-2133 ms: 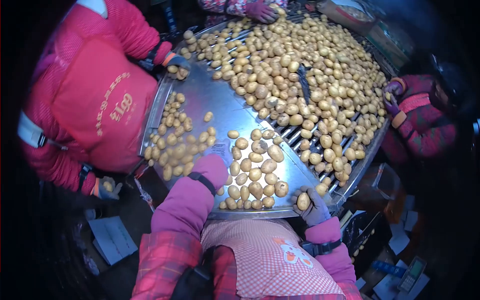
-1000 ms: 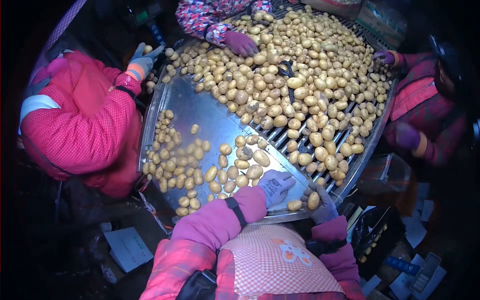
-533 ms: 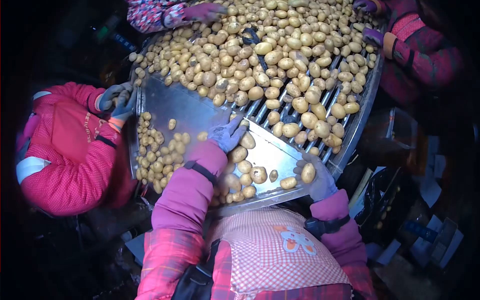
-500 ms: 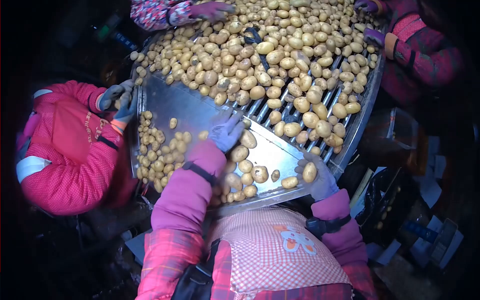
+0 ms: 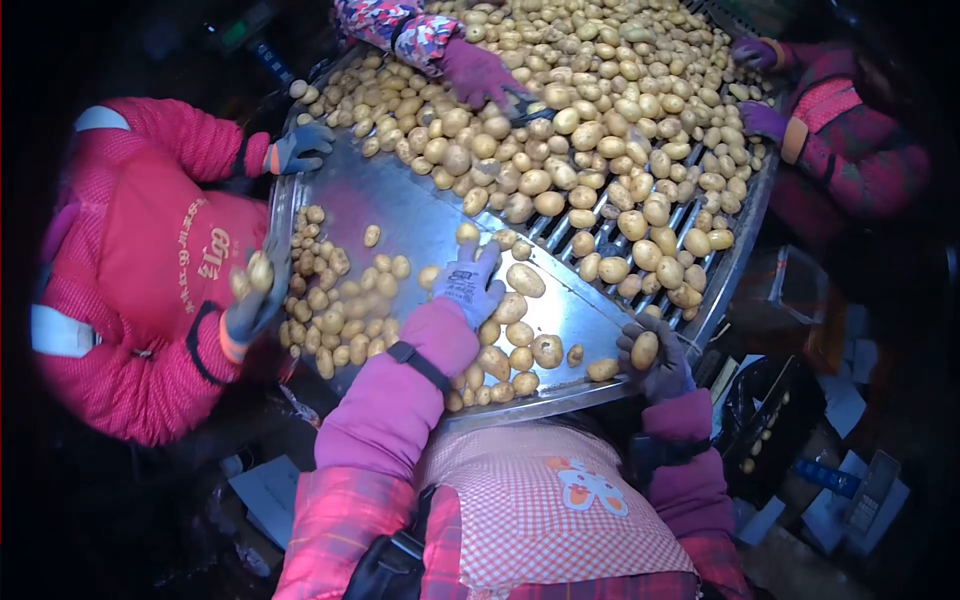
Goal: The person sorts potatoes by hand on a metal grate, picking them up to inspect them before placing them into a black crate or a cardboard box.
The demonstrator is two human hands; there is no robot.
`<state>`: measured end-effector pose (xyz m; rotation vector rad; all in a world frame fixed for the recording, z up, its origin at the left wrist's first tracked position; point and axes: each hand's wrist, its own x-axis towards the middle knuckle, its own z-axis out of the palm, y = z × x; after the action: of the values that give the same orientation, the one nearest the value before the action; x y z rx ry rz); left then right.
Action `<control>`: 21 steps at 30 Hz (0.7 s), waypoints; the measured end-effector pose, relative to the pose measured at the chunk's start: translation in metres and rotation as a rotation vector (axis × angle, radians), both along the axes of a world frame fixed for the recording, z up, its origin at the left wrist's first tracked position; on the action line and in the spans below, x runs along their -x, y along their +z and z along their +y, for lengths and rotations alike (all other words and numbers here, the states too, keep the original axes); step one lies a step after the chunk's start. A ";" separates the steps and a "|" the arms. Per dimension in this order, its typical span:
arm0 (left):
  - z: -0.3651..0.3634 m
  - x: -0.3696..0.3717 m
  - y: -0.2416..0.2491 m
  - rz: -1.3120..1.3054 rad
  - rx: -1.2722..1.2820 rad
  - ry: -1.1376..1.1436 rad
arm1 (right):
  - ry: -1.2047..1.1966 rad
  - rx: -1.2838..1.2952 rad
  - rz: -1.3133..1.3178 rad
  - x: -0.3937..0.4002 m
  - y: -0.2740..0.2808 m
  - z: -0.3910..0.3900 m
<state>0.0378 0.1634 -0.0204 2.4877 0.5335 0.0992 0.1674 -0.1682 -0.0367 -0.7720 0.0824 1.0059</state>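
My left hand [image 5: 472,285], in a lavender glove, reaches over the metal tray [image 5: 400,225] with its fingers apart. A small potato [image 5: 467,232] lies just beyond the fingertips, and a long potato [image 5: 525,280] lies to the right of the hand. My right hand [image 5: 672,368], in a greyish-lavender glove, is at the tray's right corner, curled around an oval potato [image 5: 645,349]. Several loose potatoes [image 5: 547,350] lie on the tray between my hands. A heap of small potatoes [image 5: 325,310] sits at its left side.
Beyond the tray, many potatoes [image 5: 600,130] cover a bed of metal rollers [image 5: 597,215]. A co-worker's gloved hand [image 5: 480,75] touches a black scrap [image 5: 530,110] there. At left, a co-worker's hand [image 5: 255,305] holds potatoes. Another co-worker's hands [image 5: 765,120] rest at the right edge.
The view has shifted, so the scene sits further right and lower. My left fingers have spread. The far co-worker's hand has reached the black scrap; the left co-worker's hands have moved apart.
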 end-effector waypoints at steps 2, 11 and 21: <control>0.007 -0.016 -0.014 0.252 -0.044 0.107 | -0.004 0.023 -0.081 0.001 0.008 0.000; 0.027 -0.003 -0.010 -0.197 0.437 0.256 | -0.081 0.236 -0.130 0.013 0.023 0.017; 0.003 0.070 0.034 -0.384 0.866 0.256 | 0.606 0.753 -0.897 0.006 0.076 0.104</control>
<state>-0.0322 0.1667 0.0133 1.5057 0.5677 0.3550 0.1613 -0.0642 0.0390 -1.9614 -0.6146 1.1019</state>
